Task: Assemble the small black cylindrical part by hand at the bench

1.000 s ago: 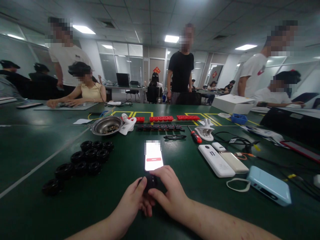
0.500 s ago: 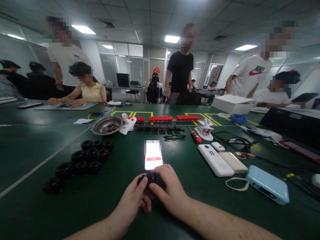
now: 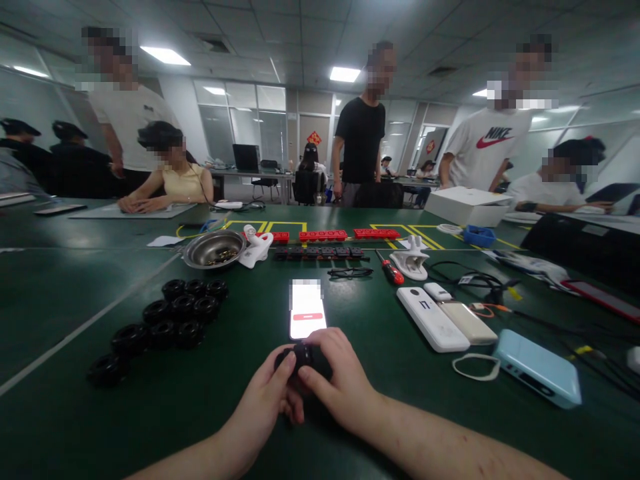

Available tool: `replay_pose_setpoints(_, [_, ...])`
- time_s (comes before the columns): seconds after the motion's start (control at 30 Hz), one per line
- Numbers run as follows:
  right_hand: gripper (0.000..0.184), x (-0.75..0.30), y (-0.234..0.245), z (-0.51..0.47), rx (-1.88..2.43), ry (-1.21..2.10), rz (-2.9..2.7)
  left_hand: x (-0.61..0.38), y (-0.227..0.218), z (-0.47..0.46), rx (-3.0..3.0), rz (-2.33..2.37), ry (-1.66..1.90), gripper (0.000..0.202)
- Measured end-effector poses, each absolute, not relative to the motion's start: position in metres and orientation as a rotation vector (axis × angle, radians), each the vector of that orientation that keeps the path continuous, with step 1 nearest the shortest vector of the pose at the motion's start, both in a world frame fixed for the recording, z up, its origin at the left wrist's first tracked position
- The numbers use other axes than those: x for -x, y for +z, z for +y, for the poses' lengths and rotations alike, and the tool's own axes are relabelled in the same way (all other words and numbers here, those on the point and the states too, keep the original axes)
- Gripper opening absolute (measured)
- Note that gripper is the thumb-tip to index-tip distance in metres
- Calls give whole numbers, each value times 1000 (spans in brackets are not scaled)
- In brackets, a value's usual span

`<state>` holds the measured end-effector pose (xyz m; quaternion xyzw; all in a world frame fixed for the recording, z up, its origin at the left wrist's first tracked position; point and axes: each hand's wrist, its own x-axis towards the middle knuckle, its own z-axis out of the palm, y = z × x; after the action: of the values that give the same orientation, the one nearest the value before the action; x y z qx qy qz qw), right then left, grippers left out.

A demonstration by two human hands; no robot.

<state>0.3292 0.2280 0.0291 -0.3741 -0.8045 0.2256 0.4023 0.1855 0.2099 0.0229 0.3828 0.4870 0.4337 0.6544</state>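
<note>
Both my hands meet low in the middle of the green table. My left hand and my right hand are closed together around a small black rubber wheel, thumbs on top of it. Just beyond my fingers a lit phone lies flat with a red bar on its screen. To the left, several more black wheels sit in a loose group on the table.
A steel bowl, red and black part strips, a red screwdriver and glasses lie farther back. White and beige power banks, a light blue box and cables fill the right. Several people stand or sit across the table.
My hands have lifted and turned the black wheel slightly; it shows more between my thumbs. The person in the white shirt at the right has stepped leftward.
</note>
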Motion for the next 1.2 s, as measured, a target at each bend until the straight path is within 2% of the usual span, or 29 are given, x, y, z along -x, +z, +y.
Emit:
replay_pose_setpoints(0.07, [21,-329,30,227,914,564,-2056,-185,24,210,-862,1098,956,49])
replay_pose_setpoints(0.33, [44,-331,28,224,792,580,-2066,-184,19,212,-840,1044,983,42])
replay_pose_setpoints(0.4, [43,-331,26,225,825,589,-2020,-185,18,212,-869,1043,979,43])
replay_pose_setpoints(0.53, [22,-330,27,228,905,602,-1998,-186,19,212,-880,1060,957,47])
replay_pose_setpoints(0.6, [18,-329,29,228,898,606,-2021,-185,21,211,-872,1059,937,47])
replay_pose_setpoints(0.83, [36,-330,29,225,823,569,-2057,-184,24,211,-865,1061,953,45])
replay_pose_setpoints(0.9, [35,-331,28,227,861,555,-2025,-184,23,211,-883,1064,964,46])
replay_pose_setpoints(1.07, [17,-331,30,230,920,554,-2045,-184,23,210,-879,1068,954,50])
replay_pose_setpoints(1.2, [29,-331,35,226,782,543,-2124,-185,26,210,-821,1079,924,53])
